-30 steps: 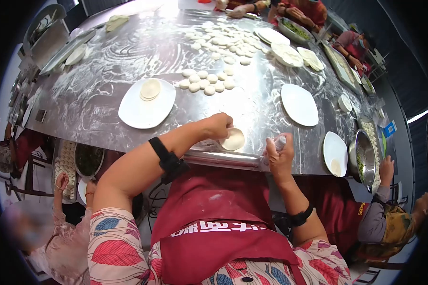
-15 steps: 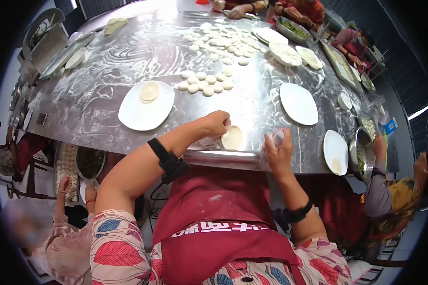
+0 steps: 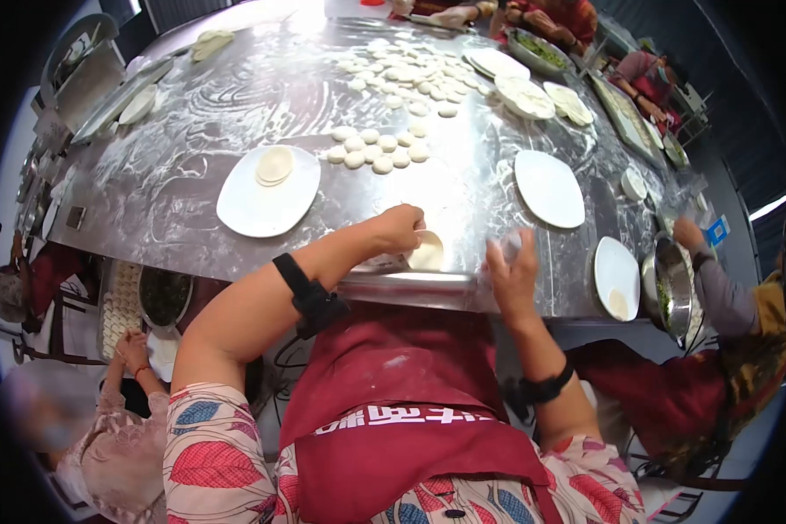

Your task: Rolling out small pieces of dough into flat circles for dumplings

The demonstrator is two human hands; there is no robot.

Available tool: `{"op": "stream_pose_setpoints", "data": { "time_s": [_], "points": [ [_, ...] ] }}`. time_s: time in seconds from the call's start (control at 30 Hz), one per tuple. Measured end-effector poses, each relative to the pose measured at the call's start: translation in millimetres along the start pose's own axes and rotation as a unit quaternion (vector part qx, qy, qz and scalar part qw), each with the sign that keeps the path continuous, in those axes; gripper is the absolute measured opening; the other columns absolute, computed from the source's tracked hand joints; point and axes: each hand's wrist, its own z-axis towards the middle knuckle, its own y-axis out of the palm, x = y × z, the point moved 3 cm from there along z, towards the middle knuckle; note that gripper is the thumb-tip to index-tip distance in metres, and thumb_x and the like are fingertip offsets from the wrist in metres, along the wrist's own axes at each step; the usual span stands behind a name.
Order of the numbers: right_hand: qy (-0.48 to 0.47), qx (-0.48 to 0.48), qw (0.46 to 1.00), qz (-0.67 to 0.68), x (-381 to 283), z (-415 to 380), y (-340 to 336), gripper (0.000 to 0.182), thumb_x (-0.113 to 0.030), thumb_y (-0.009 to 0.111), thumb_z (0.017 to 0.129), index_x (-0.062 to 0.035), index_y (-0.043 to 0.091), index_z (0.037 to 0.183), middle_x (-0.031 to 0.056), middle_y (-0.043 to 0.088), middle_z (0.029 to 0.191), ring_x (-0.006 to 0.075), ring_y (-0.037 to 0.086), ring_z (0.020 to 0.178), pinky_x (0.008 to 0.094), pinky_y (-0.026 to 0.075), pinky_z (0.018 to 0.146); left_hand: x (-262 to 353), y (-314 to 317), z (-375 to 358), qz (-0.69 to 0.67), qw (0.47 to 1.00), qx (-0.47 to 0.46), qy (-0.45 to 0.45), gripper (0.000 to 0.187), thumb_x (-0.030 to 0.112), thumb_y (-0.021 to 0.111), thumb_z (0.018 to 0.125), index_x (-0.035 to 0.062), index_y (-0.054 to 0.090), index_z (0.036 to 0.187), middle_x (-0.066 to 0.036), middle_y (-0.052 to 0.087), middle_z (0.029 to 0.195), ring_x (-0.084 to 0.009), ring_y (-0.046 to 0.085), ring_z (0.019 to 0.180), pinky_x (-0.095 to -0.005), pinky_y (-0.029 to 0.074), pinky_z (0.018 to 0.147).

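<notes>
My left hand [image 3: 400, 229] is closed, pinching the edge of a thin round dough wrapper [image 3: 427, 252] that lies on the floured steel table. To its right, my right hand [image 3: 513, 269] is curled at the near edge, thumb and fingers around a blurred greyish thing; I cannot tell what it is. A shiny rounded bar [image 3: 406, 286] runs along the table's edge between my hands and the red apron. Beyond my left hand lie several small flattened dough pieces [image 3: 382, 164]. Rolled wrappers [image 3: 275, 163] rest on a white plate [image 3: 249, 214] at the left.
White plates [image 3: 548, 188] stand to the right, one [image 3: 616, 266] with a wrapper on it. Many dough pieces [image 3: 410, 74] spread farther back. A steel bowl [image 3: 670, 288] sits by the right corner. Other people work around the table, and a tray of dumplings [image 3: 124, 301] is at lower left.
My hands stay nearly in place, with the wrapper slightly shifted. The co-worker at right has moved an arm towards the steel bowl; the person at lower left has brought their hands together.
</notes>
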Motion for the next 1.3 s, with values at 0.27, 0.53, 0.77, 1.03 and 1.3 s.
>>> {"op": "stream_pose_setpoints", "data": {
  "time_s": [0.27, 0.53, 0.77, 1.03, 1.3],
  "points": [
    [-0.031, 0.010, 0.999, -0.042, 10.6, 51.0, 28.7, 0.027, -0.011, 0.063, 0.081, -0.0002, 0.041, 0.093, 0.0162, 0.056, 0.064, 0.0272, 0.058, 0.056, 0.0360, 0.045, 0.051, 13.9, -1.3, 15.3, 0.089, 0.996, -0.004, 0.004, 0.019, 0.013, 0.058, 0.074, 0.0026, 0.067, 0.087, -0.020, 0.066, 0.083, -0.0315, 0.063, 0.082, -0.0381, 0.048, 0.073],
    [-0.037, 0.014, 0.999, -0.037, 4.4, 27.9, 14.3, 0.025, -0.011, 0.062, 0.082, -0.0006, 0.042, 0.092, 0.0149, 0.055, 0.060, 0.0245, 0.056, 0.051, 0.0349, 0.043, 0.048, 4.4, -7.1, -4.8, 0.045, 0.998, 0.011, 0.044, 0.017, 0.012, 0.059, 0.076, -0.0010, 0.064, 0.085, -0.018, 0.064, 0.078, -0.0261, 0.061, 0.074, -0.0357, 0.047, 0.067],
    [-0.115, 0.031, 0.990, -0.078, 7.7, 45.7, 26.2, 0.022, -0.007, 0.061, 0.081, -0.0005, 0.046, 0.096, 0.0098, 0.056, 0.064, 0.0177, 0.055, 0.050, 0.0314, 0.044, 0.046, 9.2, -1.9, -6.3, 0.077, 0.997, -0.001, 0.000, 0.026, 0.021, 0.060, 0.079, -0.0027, 0.064, 0.090, -0.023, 0.064, 0.084, -0.0296, 0.062, 0.079, -0.0383, 0.046, 0.074],
    [-0.012, 0.002, 0.999, 0.046, -0.5, -8.7, -0.7, 0.022, -0.009, 0.063, 0.085, -0.0041, 0.043, 0.092, 0.0042, 0.052, 0.060, 0.0118, 0.055, 0.050, 0.0263, 0.043, 0.044, -9.3, -110.9, -53.8, 0.050, 0.997, 0.055, 0.004, 0.030, 0.020, 0.058, 0.079, -0.0025, 0.062, 0.099, -0.009, 0.064, 0.085, -0.0149, 0.057, 0.080, -0.0314, 0.046, 0.072],
    [-0.030, 0.014, 0.999, 0.022, 2.0, -2.1, 0.7, 0.022, -0.009, 0.064, 0.085, -0.0041, 0.043, 0.091, 0.0051, 0.053, 0.059, 0.0131, 0.057, 0.049, 0.0255, 0.044, 0.045, -86.3, -210.4, -5.6, 0.338, 0.910, 0.200, -0.135, 0.039, 0.021, 0.062, 0.080, -0.0017, 0.056, 0.112, -0.023, 0.058, 0.109, -0.0374, 0.055, 0.104, -0.0423, 0.043, 0.089]
  ]
}}
